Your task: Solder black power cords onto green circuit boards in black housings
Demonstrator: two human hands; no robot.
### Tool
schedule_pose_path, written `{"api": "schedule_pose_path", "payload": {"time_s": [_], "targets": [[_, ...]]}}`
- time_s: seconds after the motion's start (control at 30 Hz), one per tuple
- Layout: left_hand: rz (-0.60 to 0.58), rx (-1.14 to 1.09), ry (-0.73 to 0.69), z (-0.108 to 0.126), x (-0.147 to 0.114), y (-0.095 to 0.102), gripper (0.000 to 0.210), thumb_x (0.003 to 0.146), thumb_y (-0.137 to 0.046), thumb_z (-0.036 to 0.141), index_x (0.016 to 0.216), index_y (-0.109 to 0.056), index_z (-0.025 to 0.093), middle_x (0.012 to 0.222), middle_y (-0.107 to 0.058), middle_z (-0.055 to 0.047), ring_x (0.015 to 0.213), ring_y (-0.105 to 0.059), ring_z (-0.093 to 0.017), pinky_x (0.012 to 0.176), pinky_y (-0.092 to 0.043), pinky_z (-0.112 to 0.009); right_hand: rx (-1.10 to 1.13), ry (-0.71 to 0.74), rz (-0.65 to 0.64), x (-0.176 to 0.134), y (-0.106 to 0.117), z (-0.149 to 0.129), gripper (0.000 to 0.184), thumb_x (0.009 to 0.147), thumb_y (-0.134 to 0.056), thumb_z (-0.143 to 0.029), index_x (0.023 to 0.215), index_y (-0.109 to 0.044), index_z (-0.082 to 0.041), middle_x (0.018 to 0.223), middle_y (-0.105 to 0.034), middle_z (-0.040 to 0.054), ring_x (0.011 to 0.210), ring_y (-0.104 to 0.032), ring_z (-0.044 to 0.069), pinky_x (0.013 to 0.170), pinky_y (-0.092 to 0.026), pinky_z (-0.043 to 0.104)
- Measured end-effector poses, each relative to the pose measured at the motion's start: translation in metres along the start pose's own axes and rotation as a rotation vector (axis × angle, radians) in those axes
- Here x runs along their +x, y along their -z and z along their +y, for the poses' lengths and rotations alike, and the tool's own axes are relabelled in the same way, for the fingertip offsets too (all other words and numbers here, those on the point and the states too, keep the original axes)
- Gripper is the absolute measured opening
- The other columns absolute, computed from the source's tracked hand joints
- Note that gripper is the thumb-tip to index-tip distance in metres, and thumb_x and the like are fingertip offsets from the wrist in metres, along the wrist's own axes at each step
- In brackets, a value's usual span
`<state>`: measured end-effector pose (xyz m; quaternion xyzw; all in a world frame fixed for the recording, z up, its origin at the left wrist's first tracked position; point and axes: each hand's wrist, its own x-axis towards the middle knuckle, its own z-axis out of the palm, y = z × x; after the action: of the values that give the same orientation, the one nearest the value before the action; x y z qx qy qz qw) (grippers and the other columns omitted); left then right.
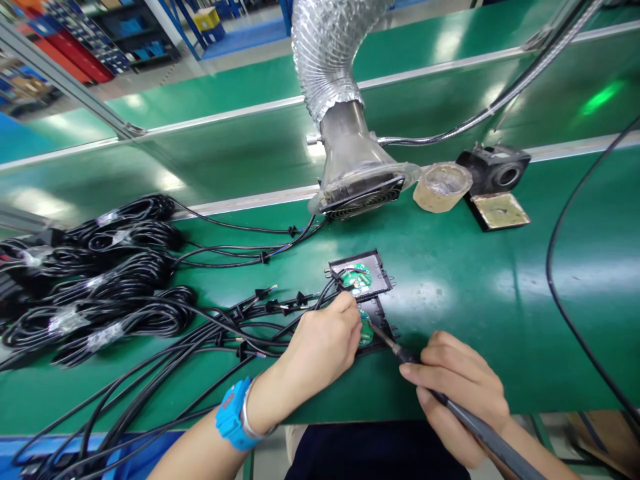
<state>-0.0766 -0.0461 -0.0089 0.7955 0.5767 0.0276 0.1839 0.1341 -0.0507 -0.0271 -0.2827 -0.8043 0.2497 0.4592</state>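
Observation:
My right hand (460, 393) is closed around a soldering iron (467, 421), its tip pointing left onto a green circuit board (367, 331). That board sits in the nearer black plastic housing (384, 319), partly covered by my left hand (327, 337). The fingers of my left hand are pinched together at the board's left edge; what they grip is hidden. Just beyond lies a second black housing (381, 273) holding another green board (361, 280) with a cable running into it. Black cables (235, 320) with stripped coloured ends reach in from the left.
Coiled black cables (135, 267) are heaped on the left of the green bench (450, 287). Over the back hangs a fume extractor hood (355, 160). A round tub (443, 188) and a soldering iron stand (495, 175) with a sponge are behind right. A black cord (555, 267) curves down the right.

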Motion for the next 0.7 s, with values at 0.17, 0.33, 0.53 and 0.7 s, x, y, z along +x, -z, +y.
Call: {"api": "schedule_pose_path", "payload": {"time_s": [0.17,0.33,0.53,0.7], "targets": [[-0.009,0.014,0.001,0.001,0.001,0.001,0.021,0.093,-0.038,0.022,0.084,-0.056,0.018,0.094,-0.055,-0.002,0.066,-0.058,-0.013,0.050,-0.042,-0.024,0.051,-0.027,0.034,0.000,0.006,0.000,0.022,0.074,-0.049,-0.005,0.085,-0.066,-0.012,0.071,-0.053,0.0054,0.063,-0.052,0.014,0.057,-0.045,0.033],[-0.007,0.014,-0.006,0.002,-0.001,0.002,0.021,0.093,-0.038,0.022,0.083,-0.056,0.018,0.094,-0.055,-0.002,0.065,-0.057,-0.012,0.051,-0.043,-0.024,0.040,-0.038,0.051,-0.001,0.009,0.001,0.023,0.074,-0.050,-0.006,0.089,-0.066,-0.013,0.074,-0.053,0.0049,0.065,-0.053,0.015,0.058,-0.045,0.033],[0.004,0.016,-0.003,0.001,-0.002,0.000,0.020,0.092,-0.039,0.021,0.084,-0.056,0.018,0.095,-0.056,-0.002,0.066,-0.059,-0.013,0.053,-0.045,-0.025,-0.052,-0.108,0.177,-0.003,0.023,0.013,0.026,0.078,-0.055,-0.011,0.100,-0.067,-0.018,0.083,-0.057,0.0056,0.071,-0.057,0.016,0.061,-0.045,0.033],[0.007,0.039,-0.003,0.000,0.000,0.000,0.020,0.091,-0.038,0.017,0.084,-0.057,0.019,0.094,-0.056,-0.002,0.066,-0.060,-0.014,0.055,-0.045,-0.025,-0.211,-0.102,0.303,0.020,0.049,0.060,0.048,0.087,-0.053,-0.013,0.133,-0.050,-0.026,0.087,-0.066,0.0022,0.072,-0.065,0.015,0.067,-0.056,0.031]]}}
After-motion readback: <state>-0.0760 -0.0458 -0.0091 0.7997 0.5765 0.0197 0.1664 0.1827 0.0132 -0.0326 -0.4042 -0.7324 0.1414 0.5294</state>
